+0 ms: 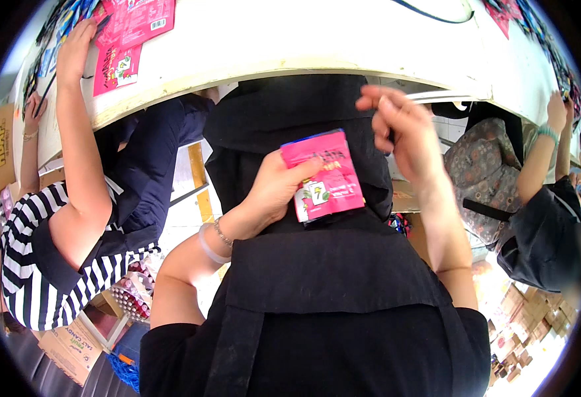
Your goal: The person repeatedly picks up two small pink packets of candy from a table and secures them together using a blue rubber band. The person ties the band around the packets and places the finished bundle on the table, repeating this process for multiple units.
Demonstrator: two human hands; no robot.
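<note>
A small stack of pink printed pouches [335, 180], with a blue edge showing behind the top one, rests in my left hand [272, 185]. The left thumb presses across the front; the other fingers are hidden behind the stack. My right hand [404, 132] is raised to the right of the pouches and apart from them, near the table edge. Its index finger reaches out to the left while the others bend loosely, and nothing shows in it. Motion slightly blurs this hand. Both hands are above my lap, over a black apron [330, 264].
A white table [290, 43] curves across the far side. Larger pink pouches [138, 26] lie on its left part, by a co-worker in a striped top [52, 264]. Another co-worker [542, 218] sits at the right. Cardboard boxes [72, 347] stand on the floor.
</note>
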